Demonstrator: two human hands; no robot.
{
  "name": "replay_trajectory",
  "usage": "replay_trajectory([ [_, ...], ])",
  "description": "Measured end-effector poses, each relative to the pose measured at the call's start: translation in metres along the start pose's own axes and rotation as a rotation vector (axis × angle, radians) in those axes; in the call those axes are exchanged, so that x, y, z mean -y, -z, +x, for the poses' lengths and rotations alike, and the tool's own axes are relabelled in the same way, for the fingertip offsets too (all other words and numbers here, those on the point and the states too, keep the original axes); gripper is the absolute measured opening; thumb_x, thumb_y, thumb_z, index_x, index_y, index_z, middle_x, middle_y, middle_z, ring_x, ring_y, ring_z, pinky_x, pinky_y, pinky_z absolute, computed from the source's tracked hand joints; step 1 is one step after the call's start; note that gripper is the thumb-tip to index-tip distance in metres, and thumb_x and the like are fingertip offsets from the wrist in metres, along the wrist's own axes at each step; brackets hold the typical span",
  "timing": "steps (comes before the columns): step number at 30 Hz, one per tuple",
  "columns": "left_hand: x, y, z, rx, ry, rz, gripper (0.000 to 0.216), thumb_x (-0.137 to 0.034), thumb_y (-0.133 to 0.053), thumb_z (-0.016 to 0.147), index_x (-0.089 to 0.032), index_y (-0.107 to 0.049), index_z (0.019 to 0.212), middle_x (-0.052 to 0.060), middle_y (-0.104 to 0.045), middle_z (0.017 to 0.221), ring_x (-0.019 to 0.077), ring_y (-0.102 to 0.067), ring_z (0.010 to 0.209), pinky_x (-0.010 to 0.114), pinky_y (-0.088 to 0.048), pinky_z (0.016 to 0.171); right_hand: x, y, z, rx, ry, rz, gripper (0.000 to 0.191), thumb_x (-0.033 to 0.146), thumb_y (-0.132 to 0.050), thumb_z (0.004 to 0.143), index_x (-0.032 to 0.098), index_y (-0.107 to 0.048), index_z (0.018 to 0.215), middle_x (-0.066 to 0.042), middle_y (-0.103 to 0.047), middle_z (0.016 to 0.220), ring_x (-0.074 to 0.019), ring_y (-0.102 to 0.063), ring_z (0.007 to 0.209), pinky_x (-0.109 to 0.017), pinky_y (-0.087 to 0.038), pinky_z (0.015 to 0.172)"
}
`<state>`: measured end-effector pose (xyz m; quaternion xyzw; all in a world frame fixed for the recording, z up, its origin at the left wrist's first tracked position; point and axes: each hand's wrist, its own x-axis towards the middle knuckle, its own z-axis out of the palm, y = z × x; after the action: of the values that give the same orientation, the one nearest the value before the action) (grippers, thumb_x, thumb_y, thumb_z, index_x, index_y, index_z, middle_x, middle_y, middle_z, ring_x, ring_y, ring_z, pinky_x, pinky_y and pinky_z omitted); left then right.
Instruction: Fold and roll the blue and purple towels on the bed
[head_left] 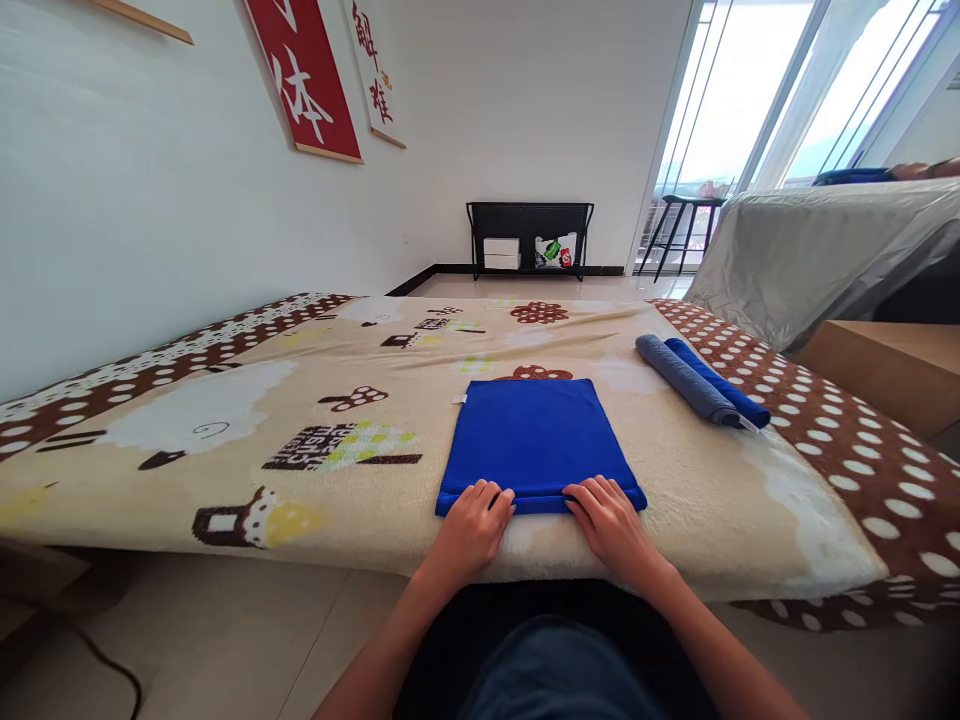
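A bright blue towel (536, 435) lies flat on a patterned blanket, a small white tag at its far left corner. Its near edge is turned over into a narrow roll. My left hand (474, 515) has its fingers curled over the left part of that roll. On the right part, my right hand (609, 520) grips the roll in the same way, thumb toward the middle. To the right lie two rolled towels side by side, a grey-blue roll (684, 380) and a bright blue roll (716, 383).
The cream blanket (420, 400) with brown dotted borders covers the surface before me. A cardboard box (885, 350) stands at the right, by a plastic-covered table (810, 240) where another person's hand (919, 171) shows. Farther back are a black rack (531, 225) and a stool (686, 205).
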<state>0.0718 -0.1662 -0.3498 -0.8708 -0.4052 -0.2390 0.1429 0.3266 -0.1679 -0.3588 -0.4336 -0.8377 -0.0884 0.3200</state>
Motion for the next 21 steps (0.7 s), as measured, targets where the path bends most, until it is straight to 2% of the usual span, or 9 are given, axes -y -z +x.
replay_trajectory([
  [4, 0.008, -0.002, 0.000, -0.035, 0.094, 0.064, 0.022, -0.022, -0.040, 0.101, -0.018, -0.060, 0.110, 0.007, -0.063, 0.094, 0.0217, -0.055, 0.085, 0.036, -0.042, 0.077, -0.011, -0.002, -0.002, -0.035, -0.024, -0.035, 0.024, 0.018, -0.043, 0.100, 0.022, -0.065, 0.109, -0.006, -0.066, 0.097, -0.0188, -0.056, 0.086, -0.034, -0.041, 0.078],
  [9, 0.026, 0.004, -0.021, -0.051, 0.203, 0.131, 0.024, -0.016, -0.042, 0.099, -0.019, -0.061, 0.113, 0.008, -0.064, 0.098, 0.0221, -0.056, 0.089, 0.038, -0.037, 0.081, -0.030, 0.001, -0.018, -0.087, -0.067, -0.090, 0.024, 0.017, -0.047, 0.099, 0.022, -0.065, 0.114, -0.006, -0.067, 0.103, -0.0199, -0.056, 0.093, -0.036, -0.041, 0.084],
  [12, 0.031, 0.010, -0.030, -0.095, 0.289, 0.168, 0.023, -0.015, -0.045, 0.097, -0.020, -0.062, 0.111, 0.007, -0.066, 0.097, 0.0230, -0.057, 0.091, 0.042, -0.033, 0.086, -0.032, 0.004, -0.023, -0.136, -0.104, -0.147, 0.022, 0.017, -0.051, 0.097, 0.022, -0.066, 0.112, -0.006, -0.068, 0.103, -0.0208, -0.057, 0.096, -0.039, -0.039, 0.090],
  [17, 0.011, 0.013, -0.016, -0.200, 0.342, 0.154, 0.026, -0.010, -0.044, 0.094, -0.019, -0.062, 0.109, 0.010, -0.067, 0.104, 0.0259, -0.058, 0.103, 0.046, -0.030, 0.092, -0.006, -0.002, -0.010, -0.183, -0.095, -0.117, 0.032, 0.008, -0.046, 0.094, 0.023, -0.067, 0.114, -0.007, -0.067, 0.107, -0.0219, -0.057, 0.102, -0.041, -0.038, 0.093],
  [21, -0.010, 0.007, 0.004, -0.145, 0.169, -0.011, 0.022, -0.018, -0.045, 0.096, -0.019, -0.060, 0.113, 0.010, -0.065, 0.106, 0.0239, -0.058, 0.101, 0.042, -0.037, 0.093, 0.020, -0.011, 0.008, -0.152, -0.045, 0.026, 0.023, 0.018, -0.050, 0.096, 0.021, -0.065, 0.114, -0.007, -0.066, 0.103, -0.0198, -0.058, 0.097, -0.037, -0.040, 0.090],
])
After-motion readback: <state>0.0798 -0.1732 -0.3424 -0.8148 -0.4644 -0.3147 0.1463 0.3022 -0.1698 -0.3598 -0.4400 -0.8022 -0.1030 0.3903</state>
